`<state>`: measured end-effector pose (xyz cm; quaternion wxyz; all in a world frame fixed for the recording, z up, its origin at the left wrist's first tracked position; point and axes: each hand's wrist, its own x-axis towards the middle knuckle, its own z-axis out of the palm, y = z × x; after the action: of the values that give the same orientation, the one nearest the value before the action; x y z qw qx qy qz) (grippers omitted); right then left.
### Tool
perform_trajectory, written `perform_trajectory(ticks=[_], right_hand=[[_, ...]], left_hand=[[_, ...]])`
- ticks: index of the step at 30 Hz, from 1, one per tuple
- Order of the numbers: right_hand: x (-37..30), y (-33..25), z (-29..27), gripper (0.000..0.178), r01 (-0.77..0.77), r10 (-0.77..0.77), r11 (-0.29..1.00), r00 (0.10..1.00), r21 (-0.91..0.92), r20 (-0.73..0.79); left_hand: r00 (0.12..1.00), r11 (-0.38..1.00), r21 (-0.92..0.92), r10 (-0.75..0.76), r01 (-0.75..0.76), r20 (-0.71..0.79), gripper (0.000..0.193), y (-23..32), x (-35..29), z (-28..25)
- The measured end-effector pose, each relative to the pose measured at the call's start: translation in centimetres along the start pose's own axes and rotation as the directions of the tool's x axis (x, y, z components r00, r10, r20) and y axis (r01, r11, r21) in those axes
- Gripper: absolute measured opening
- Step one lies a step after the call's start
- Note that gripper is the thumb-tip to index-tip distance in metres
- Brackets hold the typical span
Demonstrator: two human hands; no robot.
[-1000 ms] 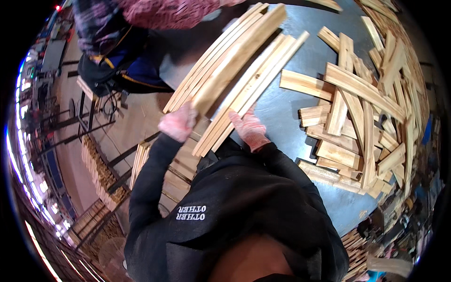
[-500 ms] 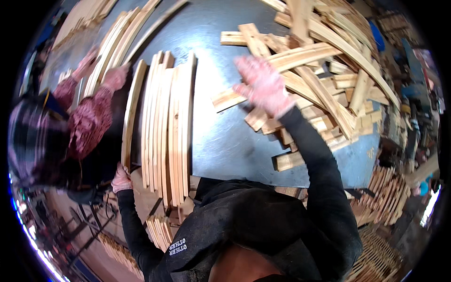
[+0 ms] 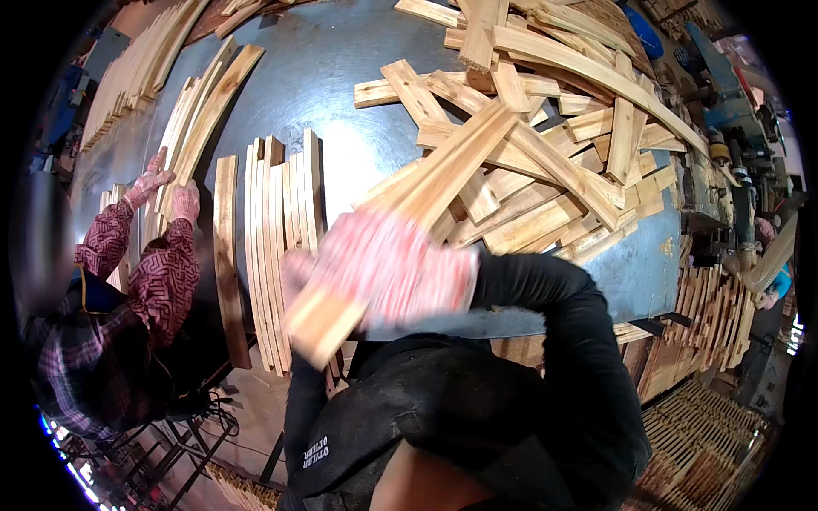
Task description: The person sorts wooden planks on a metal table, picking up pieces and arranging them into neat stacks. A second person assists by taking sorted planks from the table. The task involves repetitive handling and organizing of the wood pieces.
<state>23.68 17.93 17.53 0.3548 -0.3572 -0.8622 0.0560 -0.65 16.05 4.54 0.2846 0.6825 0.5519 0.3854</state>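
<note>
My right hand [image 3: 388,268]: fingers round one board [image 3: 326,328]. Left hand [image 3: 296,269]: part-hidden, grip I cannot tell. Hazard — a hasty swing could knock the strip row [image 3: 277,221] askew.

Place: a woodworking workshop
Metal worktable [image 3: 277,94]: heaped with loose wooden slats [image 3: 567,179]
Slat stacks [image 3: 709,322]: beside the table
Co-worker [image 3: 95,364]: gloved, handling slats

Lane clear, near end blocked

Bare grey metal desk [image 3: 343,153] between row of pale wooden slats [image 3: 279,238] and tangled heap of pale wooden boards [image 3: 567,175]: passable. Pink-gloved right hand [image 3: 396,268], gripping flat brown-streaked plank [image 3: 324,328], bars near end.
</note>
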Motion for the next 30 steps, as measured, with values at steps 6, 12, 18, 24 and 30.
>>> perform_trajectory(ticks=[6,12,18,24,30], right_hand=[[2.7,-6.6,-2.8,0.073,0.157,-0.081,0.913,0.974,0.377,-0.211],[-11.0,12.5,-11.0,0.088,-0.52,0.56,0.726,0.827,-0.449,-0.052],[-20.0,16.8,-11.0,0.106,-0.666,0.962,0.232,0.05,-0.709,0.268],[-20.1,11.3,-10.5,0.091,-0.871,0.76,0.414,0.49,0.263,0.427],[-13.6,5.6,2.3,0.131,-0.95,0.782,0.267,0.31,0.159,0.541]], left_hand=[[0.939,0.863,-0.452,0.07,-0.227,-0.338,0.048,9.0,6.3,3.5],[0.994,0.846,-0.523,0.07,-0.101,-0.079,0.053,8.4,4.2,7.4],[0.938,0.742,-0.661,-0.298,0.111,-0.178,0.062,8.2,2.8,2.0],[0.922,0.828,-0.411,-0.37,0.382,0.112,0.054,6.0,-0.1,4.1],[0.705,0.723,-0.086,-0.63,0.685,0.325,0.06,3.2,3.2,11.7]])
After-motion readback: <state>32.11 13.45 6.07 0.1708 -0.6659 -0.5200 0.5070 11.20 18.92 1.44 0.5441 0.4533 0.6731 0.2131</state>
